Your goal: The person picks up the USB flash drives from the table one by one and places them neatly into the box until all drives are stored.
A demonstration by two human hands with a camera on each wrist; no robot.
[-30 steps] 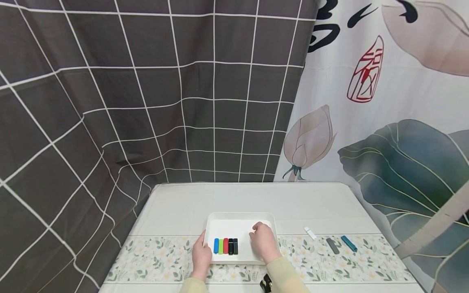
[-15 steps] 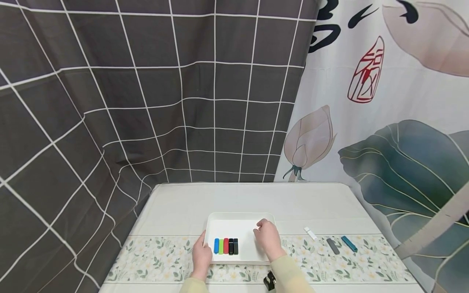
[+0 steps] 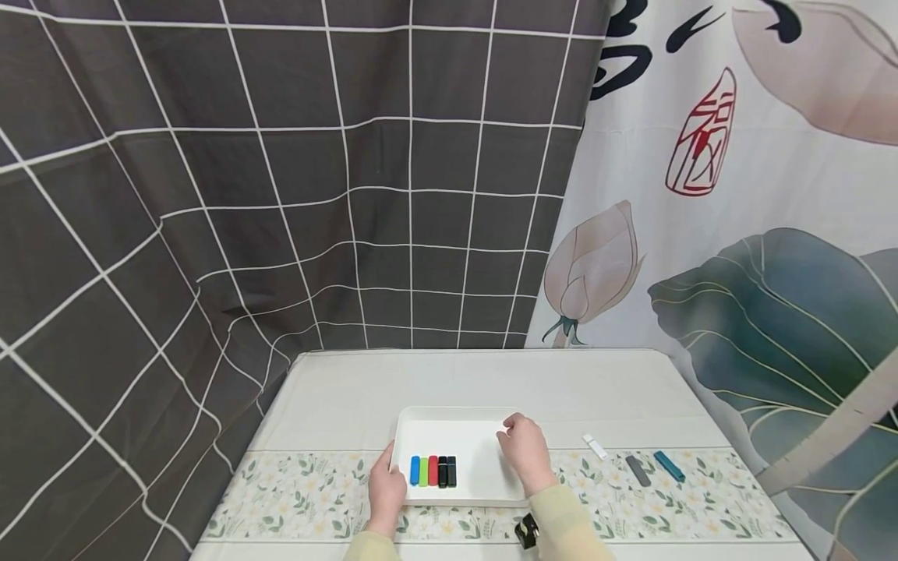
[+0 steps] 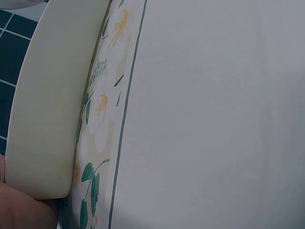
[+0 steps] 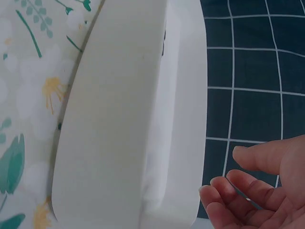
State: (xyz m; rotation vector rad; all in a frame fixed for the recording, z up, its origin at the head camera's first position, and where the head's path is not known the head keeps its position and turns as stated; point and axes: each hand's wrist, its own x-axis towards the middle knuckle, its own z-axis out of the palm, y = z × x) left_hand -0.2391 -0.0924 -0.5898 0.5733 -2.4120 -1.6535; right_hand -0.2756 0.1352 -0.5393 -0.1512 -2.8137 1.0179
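Left hand [image 3: 387,487]: grips tray [image 3: 442,436] at its 8 o'clock. Right hand [image 3: 525,452]: at tray's 3 o'clock rim, fingers loosely bent, holding nothing. In tray, toward 8 o'clock, one row: blue stick [image 3: 415,471], green stick [image 3: 423,471], red stick [image 3: 433,471], two black sticks [image 3: 442,472]. On counter [image 3: 491,378], beyond 3 o'clock: white stick [image 3: 594,446], grey stick [image 3: 638,471], teal stick [image 3: 669,466].

The left wrist view's lower-left corner cropped the left hand [image 4: 26,210]. In the right wrist view, the white tray [image 5: 105,119] concealed most of its interior behind its near wall.
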